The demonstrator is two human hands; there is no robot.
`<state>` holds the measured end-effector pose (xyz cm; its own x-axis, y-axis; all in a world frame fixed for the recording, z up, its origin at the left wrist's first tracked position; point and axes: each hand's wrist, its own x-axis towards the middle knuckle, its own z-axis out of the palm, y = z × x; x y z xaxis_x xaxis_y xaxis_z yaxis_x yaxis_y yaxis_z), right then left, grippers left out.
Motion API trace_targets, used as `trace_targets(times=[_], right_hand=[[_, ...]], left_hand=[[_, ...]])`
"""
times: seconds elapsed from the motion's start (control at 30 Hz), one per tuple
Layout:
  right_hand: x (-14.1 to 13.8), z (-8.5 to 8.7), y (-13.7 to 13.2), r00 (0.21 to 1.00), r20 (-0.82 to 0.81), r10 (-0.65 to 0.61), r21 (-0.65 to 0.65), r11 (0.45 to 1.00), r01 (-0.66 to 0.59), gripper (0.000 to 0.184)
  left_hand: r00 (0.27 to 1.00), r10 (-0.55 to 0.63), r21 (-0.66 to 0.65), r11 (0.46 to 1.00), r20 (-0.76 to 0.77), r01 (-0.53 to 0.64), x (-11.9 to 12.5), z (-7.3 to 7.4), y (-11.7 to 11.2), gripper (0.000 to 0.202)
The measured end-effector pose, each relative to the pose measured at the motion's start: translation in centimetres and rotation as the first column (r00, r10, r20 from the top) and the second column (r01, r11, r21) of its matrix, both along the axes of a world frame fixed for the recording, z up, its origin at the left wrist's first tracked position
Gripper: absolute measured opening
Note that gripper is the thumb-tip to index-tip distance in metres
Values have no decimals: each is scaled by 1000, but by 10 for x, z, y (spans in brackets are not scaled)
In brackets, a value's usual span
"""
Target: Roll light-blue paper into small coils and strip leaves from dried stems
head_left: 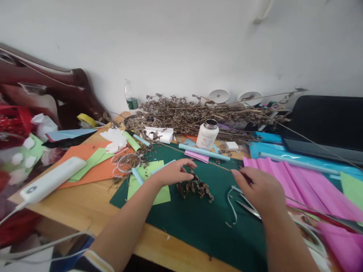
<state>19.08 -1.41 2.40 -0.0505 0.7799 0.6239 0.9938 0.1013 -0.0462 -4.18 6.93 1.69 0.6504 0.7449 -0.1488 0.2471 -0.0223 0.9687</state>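
My right hand (259, 185) is closed in a pinch on a long, thin dried stem (218, 165). The stem slants across the green cutting mat (195, 219) and runs out behind the hand to the right. My left hand (178, 172) hovers over a clump of dry brown leaves (197, 187), its thumb and curved fingers apart. Whether those fingers touch the leaves I cannot tell. Scissors (249, 208) lie partly hidden under my right hand, beside a curled pale blue strip (231, 206).
A heap of dried plants (181, 111) lines the wall behind a white bottle (208, 135). Pink crepe paper (300, 181) and a dark laptop (326, 124) are at right. Orange paper (96, 172) and a white corded device (53, 179) lie left.
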Motion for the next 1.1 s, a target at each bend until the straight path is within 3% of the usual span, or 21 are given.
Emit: trace_targets(times=[0.07,0.13,0.23,0.3,0.43,0.53,0.67,0.77,0.83,0.9,1.0,1.07,1.1], right_hand=[[1,-1,1,1000,15,10,22,1000,-11,33],[3,-1,1,999,40,25,42,999,-27,32],[5,1,-1,995,85,48,70,996,-54,34],[6,4,-3,991,115,66,104,992,-78,34],[6,12,-8,983,168,73,176,979,-102,30],[6,17,-15,976,211,54,225,969,-102,25],[3,22,-22,976,219,-5,271,961,-56,19],[-2,26,-26,967,253,-35,396,916,-70,6],[-10,29,-31,965,250,83,479,855,-198,12],[-23,31,-40,920,197,339,477,787,-392,24],[-54,31,-54,761,148,632,326,695,-641,17],[-74,28,-58,689,134,713,230,654,-721,11],[-82,25,-57,688,74,722,191,667,-720,12]], left_hand=[[999,15,19,1000,47,-16,0,1,-1,39],[964,111,-36,994,241,-105,0,0,1,39],[785,300,-189,954,542,-234,1,0,4,23],[668,395,-266,919,631,-292,2,1,6,23],[510,535,-367,841,674,-397,2,4,7,23],[455,564,-379,815,689,-438,4,4,6,15],[448,575,-451,817,685,-359,5,5,5,10],[388,628,-556,778,675,-293,5,9,5,10],[325,682,-614,731,655,-296,2,14,6,14],[266,723,-649,690,637,-321,-2,19,9,19],[186,772,-711,633,607,-308,-10,24,14,26],[139,793,-748,606,593,-271,-14,25,18,27],[122,799,-759,599,589,-256,-15,25,18,27]])
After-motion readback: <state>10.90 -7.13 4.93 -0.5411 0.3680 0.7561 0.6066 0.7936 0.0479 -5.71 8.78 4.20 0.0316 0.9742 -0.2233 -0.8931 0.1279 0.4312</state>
